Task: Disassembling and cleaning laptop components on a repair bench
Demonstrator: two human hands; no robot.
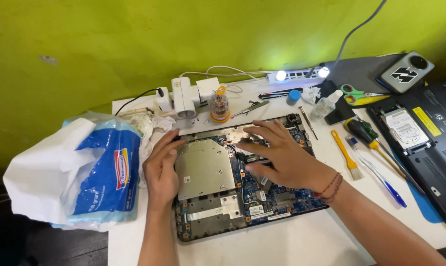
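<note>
The opened laptop (pixel 233 187) lies in the middle of the white desk (pixel 292 241), its blue circuit board showing. A white and blue plastic bag (pixel 85 172) sits at the left. The left hand (pixel 161 165) rests open against the laptop's left edge, beside the silver optical drive (pixel 203 167). The right hand (pixel 277 152) lies open and flat on the board, holding nothing. A yellow brush (pixel 346 153) lies further right.

Bright, sharp, lamp (pixel 281 75) glare, dark corners
</note>
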